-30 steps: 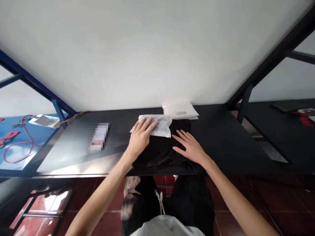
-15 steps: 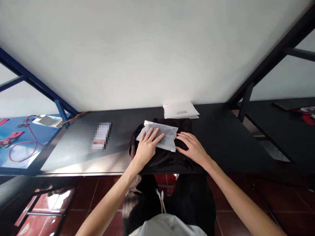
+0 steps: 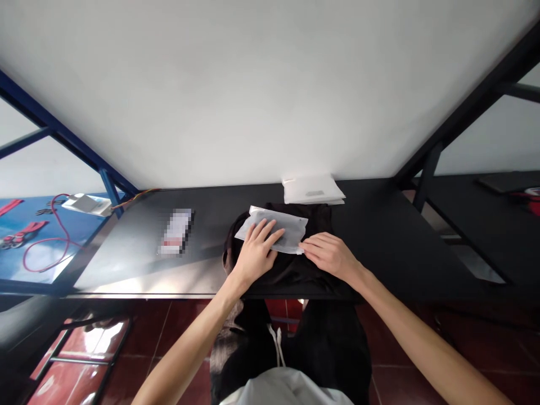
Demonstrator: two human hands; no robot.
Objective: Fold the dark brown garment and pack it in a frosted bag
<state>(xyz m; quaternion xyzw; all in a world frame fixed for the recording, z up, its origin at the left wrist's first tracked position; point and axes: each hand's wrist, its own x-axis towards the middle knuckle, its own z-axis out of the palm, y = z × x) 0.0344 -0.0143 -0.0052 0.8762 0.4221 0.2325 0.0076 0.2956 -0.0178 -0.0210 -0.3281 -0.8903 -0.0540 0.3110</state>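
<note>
On the black table (image 3: 379,236), against the white wall: frosted plastic bag (image 3: 276,235) lying across folded black garment (image 3: 291,264).

From the head camera: left hand (image 3: 256,254) spread flat, pinning the bag so it cannot slide; right hand (image 3: 331,254) with fingers drawn together, pinching the bag's right corner. Beyond, stack of spare bags (image 3: 313,189) near the wall; blurred card (image 3: 176,230) well left.

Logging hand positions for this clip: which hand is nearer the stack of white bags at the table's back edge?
Right. The right hand pinches the frosted bag's corner, below the stack of white bags; the left hand lies flat on that bag, farther left.
</note>
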